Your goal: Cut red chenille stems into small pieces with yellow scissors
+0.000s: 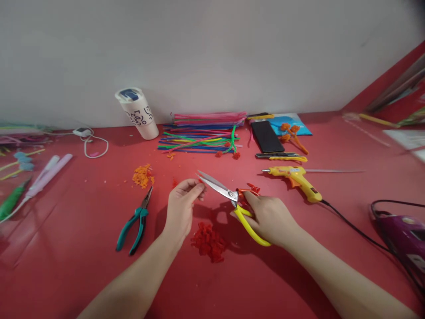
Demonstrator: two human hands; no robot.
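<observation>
My right hand is wrapped round the handles of a pair of scissors, one handle yellow and the other orange-red. The silver blades point up and left, slightly parted near the tips. Just beside those tips my left hand is closed, thumb against fingers, on a small red piece that mostly hides behind them. Below both hands lies a pile of short red cut pieces. A few more red pieces lie just beyond the right hand.
Teal-handled pliers and orange clippings lie at left. A tumbler and colourful pipe cleaners stand along the wall side. A phone, a box cutter and a corded yellow glue gun are at right.
</observation>
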